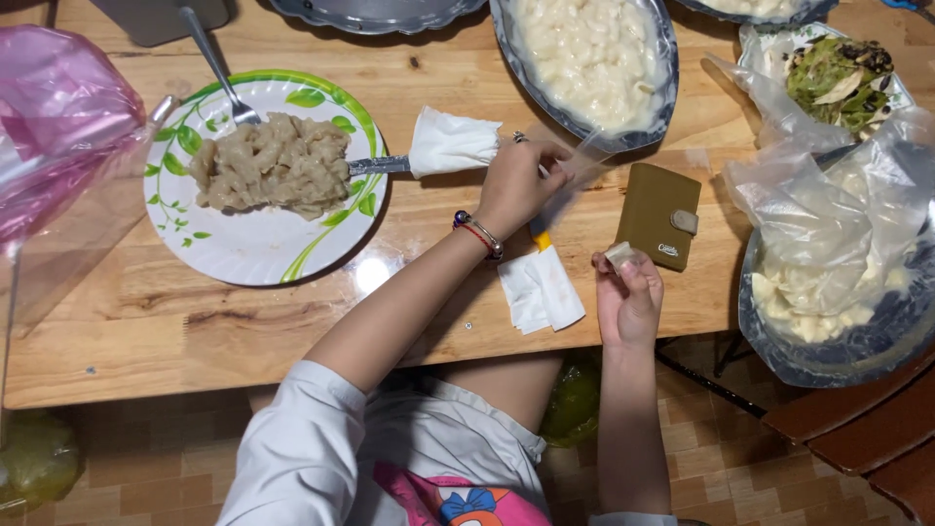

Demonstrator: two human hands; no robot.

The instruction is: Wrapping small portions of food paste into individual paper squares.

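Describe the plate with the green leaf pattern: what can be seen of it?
The plate is round and white, with a green rim band and painted green leaves and vines. It looks like ceramic or melamine and lies flat on the wooden table, left of the person's left hand. A heap of beige minced filling sits on its upper half. A metal fork rests in the filling at the top, and another metal utensil, its handle wrapped in white tissue, pokes in from the right.

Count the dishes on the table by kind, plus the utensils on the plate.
Paper plate with green leaf rim: 1
Metal trays: 5
Spoons: 2, one leaning on the plate, one with its handle wrapped in tissue
Total: 8
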